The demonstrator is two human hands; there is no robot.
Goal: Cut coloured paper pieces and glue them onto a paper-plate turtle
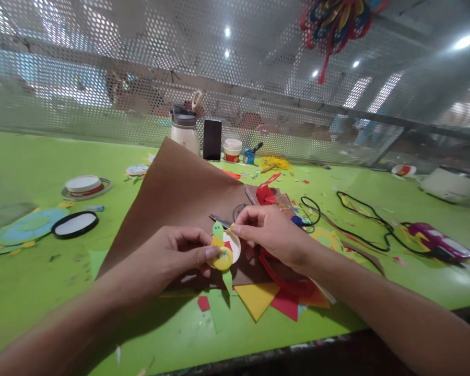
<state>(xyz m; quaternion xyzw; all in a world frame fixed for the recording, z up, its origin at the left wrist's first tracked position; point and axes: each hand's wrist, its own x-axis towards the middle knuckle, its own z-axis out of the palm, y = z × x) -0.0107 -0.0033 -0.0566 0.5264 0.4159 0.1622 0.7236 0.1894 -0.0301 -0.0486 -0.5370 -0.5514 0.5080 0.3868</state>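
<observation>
Both your hands pinch the paper craft piece (pixel 225 249): left hand (pixel 172 256) thumb on its yellow disc, right hand (pixel 272 232) grip at its top edge, over brown paper (pixel 180 193).

Two bare forearms, entering from lower left and lower right of the frame. No sleeves, watch or rings in view. Left hand (pixel 172 256) and right hand (pixel 270 232) ungloved, nails short and unpainted.
</observation>
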